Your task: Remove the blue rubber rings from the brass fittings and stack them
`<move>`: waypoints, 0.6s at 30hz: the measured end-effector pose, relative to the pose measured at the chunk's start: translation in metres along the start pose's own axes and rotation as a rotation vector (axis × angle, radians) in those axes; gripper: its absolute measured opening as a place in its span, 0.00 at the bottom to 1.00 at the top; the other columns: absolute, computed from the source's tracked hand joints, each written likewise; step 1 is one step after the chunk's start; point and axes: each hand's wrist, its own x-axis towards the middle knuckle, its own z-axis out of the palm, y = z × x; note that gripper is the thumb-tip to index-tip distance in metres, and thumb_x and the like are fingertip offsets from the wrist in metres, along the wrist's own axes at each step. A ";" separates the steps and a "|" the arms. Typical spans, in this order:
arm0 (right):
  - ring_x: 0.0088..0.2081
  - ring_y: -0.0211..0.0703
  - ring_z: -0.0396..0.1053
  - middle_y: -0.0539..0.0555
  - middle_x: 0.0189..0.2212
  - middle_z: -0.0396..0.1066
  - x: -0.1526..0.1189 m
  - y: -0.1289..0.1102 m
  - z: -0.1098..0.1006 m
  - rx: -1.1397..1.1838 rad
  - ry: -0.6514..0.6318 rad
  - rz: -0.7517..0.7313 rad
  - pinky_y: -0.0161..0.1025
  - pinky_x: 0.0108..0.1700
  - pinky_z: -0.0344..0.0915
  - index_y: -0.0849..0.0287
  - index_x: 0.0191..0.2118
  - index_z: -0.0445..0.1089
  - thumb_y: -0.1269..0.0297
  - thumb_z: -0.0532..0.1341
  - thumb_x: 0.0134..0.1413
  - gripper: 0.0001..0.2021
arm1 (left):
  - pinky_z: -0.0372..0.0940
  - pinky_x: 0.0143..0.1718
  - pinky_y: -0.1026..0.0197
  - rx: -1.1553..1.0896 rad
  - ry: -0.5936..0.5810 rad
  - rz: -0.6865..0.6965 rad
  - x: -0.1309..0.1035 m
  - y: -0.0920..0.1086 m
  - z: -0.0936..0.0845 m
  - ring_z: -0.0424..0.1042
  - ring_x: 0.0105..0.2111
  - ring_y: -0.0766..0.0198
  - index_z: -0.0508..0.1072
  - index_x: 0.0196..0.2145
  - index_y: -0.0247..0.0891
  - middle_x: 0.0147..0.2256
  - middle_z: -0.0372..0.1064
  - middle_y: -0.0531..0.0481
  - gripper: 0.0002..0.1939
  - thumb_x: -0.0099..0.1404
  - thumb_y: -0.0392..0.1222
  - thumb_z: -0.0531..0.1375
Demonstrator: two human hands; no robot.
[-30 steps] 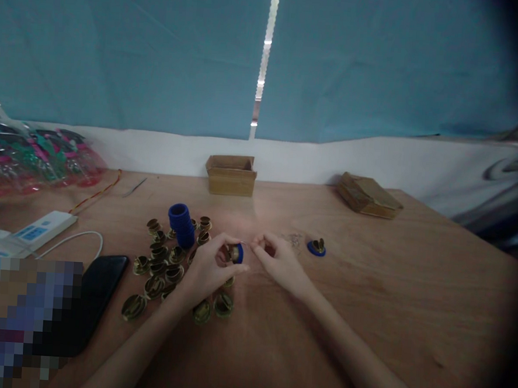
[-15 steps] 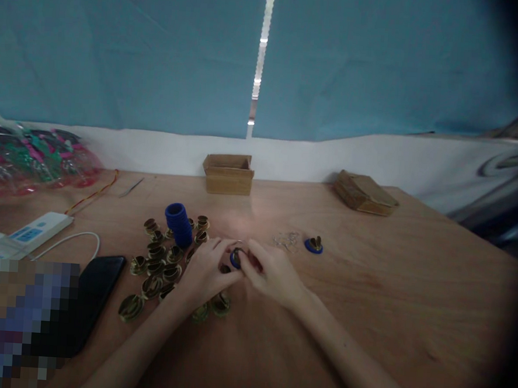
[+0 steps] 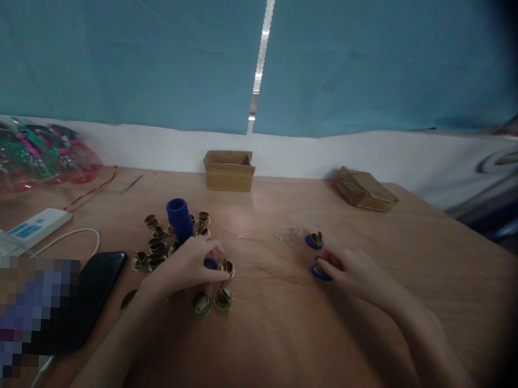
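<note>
My left hand (image 3: 188, 264) is over the right side of a group of brass-coloured flanged pieces (image 3: 157, 246), its thumb and fingers curled around a blue ring (image 3: 211, 263). By the tip of that thumb is a brass piece (image 3: 227, 268); whether they touch I cannot tell. To the right, my right hand (image 3: 353, 274) pinches a brass piece with a blue ring around its base (image 3: 321, 271), low at the tabletop. Just behind it rests a similar blue-ringed brass piece (image 3: 314, 239). A stack of blue rings (image 3: 180, 219) stands among the brass pieces.
Small clear or metallic bits (image 3: 288, 236) lie left of the ringed pieces. Two cardboard boxes, an open one (image 3: 229, 177) and another (image 3: 364, 190), sit at the back. A black phone (image 3: 97, 301), power strip (image 3: 37, 230), tweezers-like tool (image 3: 131, 184) and wrapped bottles (image 3: 37, 157) are left.
My hands were together at the middle over a blue-ringed piece. The right hand has carried it right, beside the other ringed piece, while the left moved slightly left.
</note>
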 end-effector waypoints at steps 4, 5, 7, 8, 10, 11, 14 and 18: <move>0.23 0.41 0.64 0.53 0.23 0.69 -0.001 0.003 -0.002 -0.056 -0.034 0.116 0.36 0.25 0.50 0.58 0.27 0.66 0.64 0.54 0.55 0.08 | 0.60 0.43 0.55 0.116 -0.049 -0.013 0.002 0.001 0.011 0.66 0.41 0.55 0.74 0.36 0.38 0.38 0.68 0.46 0.15 0.53 0.49 0.65; 0.24 0.41 0.65 0.54 0.23 0.69 -0.001 0.000 -0.004 -0.084 -0.042 0.151 0.36 0.25 0.50 0.59 0.27 0.66 0.65 0.54 0.54 0.08 | 0.60 0.44 0.55 0.136 -0.058 -0.019 0.002 0.001 0.013 0.66 0.41 0.55 0.74 0.35 0.37 0.38 0.68 0.45 0.15 0.54 0.50 0.65; 0.25 0.42 0.66 0.56 0.27 0.70 -0.001 -0.008 -0.008 -0.152 -0.042 0.200 0.36 0.26 0.50 0.60 0.30 0.66 0.68 0.54 0.53 0.05 | 0.61 0.44 0.55 0.155 -0.057 -0.019 0.004 0.003 0.014 0.67 0.41 0.55 0.73 0.34 0.37 0.38 0.68 0.45 0.13 0.55 0.48 0.64; 0.26 0.43 0.67 0.58 0.28 0.70 -0.001 -0.014 -0.009 -0.191 -0.026 0.214 0.36 0.26 0.49 0.61 0.32 0.66 0.68 0.54 0.54 0.05 | 0.61 0.43 0.55 0.151 -0.037 -0.017 0.004 0.004 0.013 0.67 0.41 0.55 0.73 0.33 0.37 0.37 0.68 0.46 0.12 0.56 0.48 0.63; 0.28 0.44 0.68 0.61 0.32 0.70 0.002 -0.030 -0.010 -0.275 0.043 0.220 0.36 0.26 0.49 0.63 0.36 0.66 0.68 0.54 0.55 0.06 | 0.63 0.42 0.55 0.112 0.041 -0.020 0.006 0.007 0.010 0.68 0.39 0.56 0.71 0.33 0.37 0.35 0.69 0.47 0.09 0.58 0.46 0.61; 0.28 0.44 0.68 0.61 0.32 0.70 0.003 -0.039 -0.010 -0.299 0.089 0.197 0.36 0.26 0.49 0.63 0.37 0.66 0.67 0.53 0.56 0.07 | 0.63 0.41 0.56 0.078 0.097 -0.031 0.007 0.009 0.008 0.69 0.38 0.57 0.70 0.33 0.37 0.35 0.70 0.47 0.08 0.59 0.45 0.60; 0.29 0.43 0.67 0.58 0.30 0.70 0.013 -0.074 -0.001 -0.246 0.205 -0.014 0.36 0.27 0.50 0.61 0.34 0.65 0.67 0.52 0.58 0.07 | 0.66 0.37 0.58 -0.090 0.280 -0.087 0.010 0.012 0.004 0.72 0.35 0.60 0.66 0.34 0.38 0.34 0.71 0.48 0.07 0.61 0.43 0.59; 0.29 0.40 0.66 0.53 0.28 0.70 0.034 -0.120 0.031 0.071 0.077 -0.410 0.35 0.30 0.55 0.59 0.33 0.66 0.71 0.54 0.56 0.05 | 0.68 0.34 0.61 -0.302 0.429 -0.151 0.012 0.011 0.002 0.75 0.33 0.62 0.63 0.35 0.38 0.33 0.73 0.49 0.09 0.59 0.41 0.60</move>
